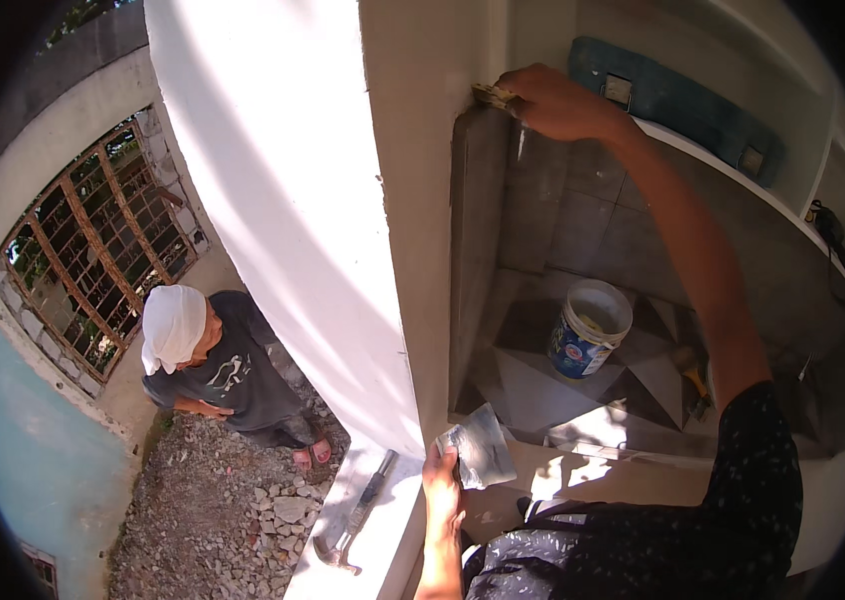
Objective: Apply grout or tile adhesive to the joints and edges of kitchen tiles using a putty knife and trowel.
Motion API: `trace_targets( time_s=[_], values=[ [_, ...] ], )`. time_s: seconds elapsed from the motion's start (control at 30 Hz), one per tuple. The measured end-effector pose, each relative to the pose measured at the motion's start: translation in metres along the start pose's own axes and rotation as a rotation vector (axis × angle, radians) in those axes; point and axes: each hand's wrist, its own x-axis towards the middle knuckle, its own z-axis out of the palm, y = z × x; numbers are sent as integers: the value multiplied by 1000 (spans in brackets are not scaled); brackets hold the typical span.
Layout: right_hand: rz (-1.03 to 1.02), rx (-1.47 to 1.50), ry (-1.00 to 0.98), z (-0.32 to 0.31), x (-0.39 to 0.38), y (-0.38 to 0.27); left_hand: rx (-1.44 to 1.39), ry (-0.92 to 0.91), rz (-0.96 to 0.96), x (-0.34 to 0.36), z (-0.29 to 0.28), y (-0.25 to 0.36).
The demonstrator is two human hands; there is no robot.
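Note:
My right hand [565, 103] reaches up to the wall corner, fingers closed on a small yellowish tool [493, 96]. The tool meets the wall at the top end of a dark tiled edge [459, 180]; its exact kind is hard to make out. Low in front of me, my left hand [442, 478] grips a broad, flat, greyish putty blade [483, 449] with whitish smears on it. On the tiled floor beyond stands an open white-and-blue bucket [589, 330] with pale material inside.
A claw hammer [355, 515] lies on the white ledge [383, 530] at left. Outside, a person [228, 355] in a white head cloth stands on gravel near a rusty window grille [93, 245]. A dark blue panel [678, 105] rests on the shelf at upper right.

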Motion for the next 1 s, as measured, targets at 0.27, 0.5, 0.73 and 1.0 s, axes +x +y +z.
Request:
trace_targets(
  time_s=[0.27,0.5,0.73,1.0],
  values=[
    [-11,-45,-96,-33,-22,-59,18,-122,2,9,5,3],
    [-21,278,-30,-38,-87,-117,-121,-92,-85,9,33,10],
    [-388,658,79,69,-222,-130,-554,-301,-293,21,31,-12],
    [33,490,115,152,-313,-69,-159,-54,267,13,86,1]
  ],
)
